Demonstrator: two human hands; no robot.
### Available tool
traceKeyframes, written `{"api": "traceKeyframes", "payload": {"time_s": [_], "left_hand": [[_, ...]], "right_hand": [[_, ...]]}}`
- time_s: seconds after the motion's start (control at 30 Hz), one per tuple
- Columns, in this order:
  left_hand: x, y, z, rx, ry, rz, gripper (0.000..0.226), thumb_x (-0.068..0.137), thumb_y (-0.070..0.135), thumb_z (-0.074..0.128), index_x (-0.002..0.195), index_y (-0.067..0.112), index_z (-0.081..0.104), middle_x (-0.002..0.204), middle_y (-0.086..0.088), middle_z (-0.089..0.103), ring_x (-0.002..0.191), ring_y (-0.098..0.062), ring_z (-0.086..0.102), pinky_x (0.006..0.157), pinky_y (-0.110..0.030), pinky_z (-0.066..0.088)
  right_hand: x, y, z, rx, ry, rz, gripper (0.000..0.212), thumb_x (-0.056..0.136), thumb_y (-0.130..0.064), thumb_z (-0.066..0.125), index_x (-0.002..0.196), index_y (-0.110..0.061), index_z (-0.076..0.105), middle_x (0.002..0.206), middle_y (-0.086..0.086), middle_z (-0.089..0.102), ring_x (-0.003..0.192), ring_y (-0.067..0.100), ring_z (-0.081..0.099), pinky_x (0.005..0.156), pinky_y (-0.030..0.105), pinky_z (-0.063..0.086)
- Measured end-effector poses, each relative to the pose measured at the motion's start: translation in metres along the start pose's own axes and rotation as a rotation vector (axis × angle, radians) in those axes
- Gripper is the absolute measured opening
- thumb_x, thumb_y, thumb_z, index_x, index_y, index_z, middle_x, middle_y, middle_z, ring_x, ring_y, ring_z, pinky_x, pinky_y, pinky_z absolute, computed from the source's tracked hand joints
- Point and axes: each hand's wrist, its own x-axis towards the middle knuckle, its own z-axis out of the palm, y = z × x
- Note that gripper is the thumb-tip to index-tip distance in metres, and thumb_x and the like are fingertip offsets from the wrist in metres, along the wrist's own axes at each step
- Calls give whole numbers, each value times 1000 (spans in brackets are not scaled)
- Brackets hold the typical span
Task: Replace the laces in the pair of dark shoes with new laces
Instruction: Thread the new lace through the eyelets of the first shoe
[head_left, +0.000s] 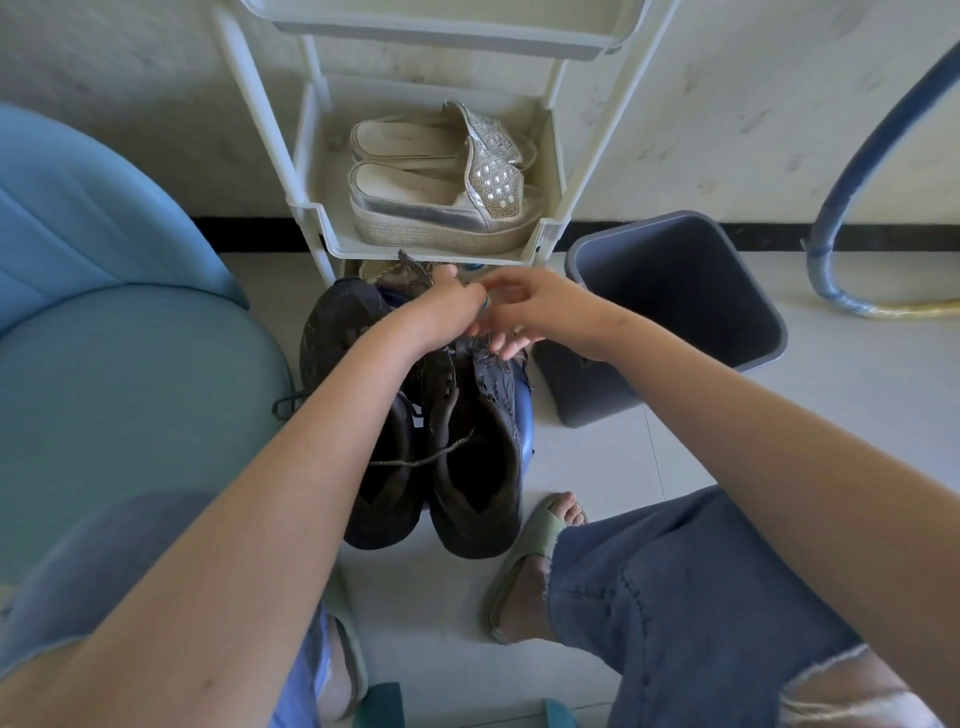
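Lace removal: left hand (448, 301) curled on worn lace (413, 271) bunched just beyond its knuckles; right hand (519, 312) beside it, half open, hold unclear; pair of dark shoes (483, 499) beneath both; best drawn out eyelet by eyelet, upper steadied.
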Motion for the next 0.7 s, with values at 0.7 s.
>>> {"api": "traceKeyframes", "payload": {"time_s": [0.7], "left_hand": [[6, -29, -5, 129, 115, 241, 8, 85, 13, 68, 87, 9, 61, 61, 2, 67, 42, 1, 56, 42, -10, 39]], "right_hand": [[18, 13, 15, 151, 182, 145, 19, 93, -7, 59, 99, 11, 64, 70, 15, 56, 54, 16, 51, 53, 24, 55]]}}
